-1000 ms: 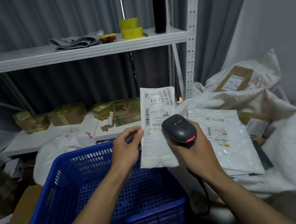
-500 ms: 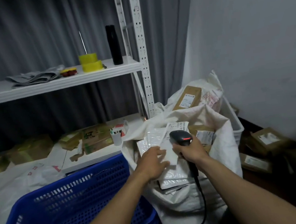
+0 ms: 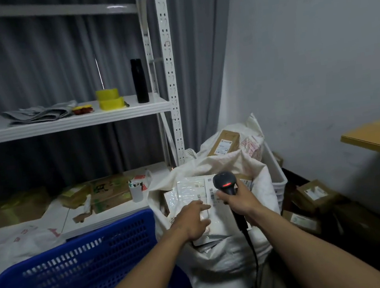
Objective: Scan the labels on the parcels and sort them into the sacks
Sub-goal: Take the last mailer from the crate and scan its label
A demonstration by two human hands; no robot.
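**Laying the scanned mailer into the sack**

A second ago the left hand (image 3: 195, 220) held a white mailer (image 3: 211, 193) upright over the blue basket (image 3: 79, 267) while the scanner (image 3: 224, 181) pointed at its label. Now that hand lies palm down on the pile in the mouth of the white sack (image 3: 223, 255), fingers stretched forward and nearly flat, curled round nothing. The mailer appears to be the top one of the pile, its barcode label showing just beside the scanner head. By my reading the scan is done and this parcel is sorted, so another must be fetched next.

The right hand (image 3: 238, 200) is closed in a fist round the scanner's handle. The scanner head tilts upward, its red light glowing, and the cable hangs down in front of the sack. Both forearms reach forward and rightward, past the basket's right corner.

Behind the sack, a second sack (image 3: 250, 135) holds a cardboard box (image 3: 225, 142). To the left stands a white shelf (image 3: 60, 124) with yellow tape rolls (image 3: 108, 99).
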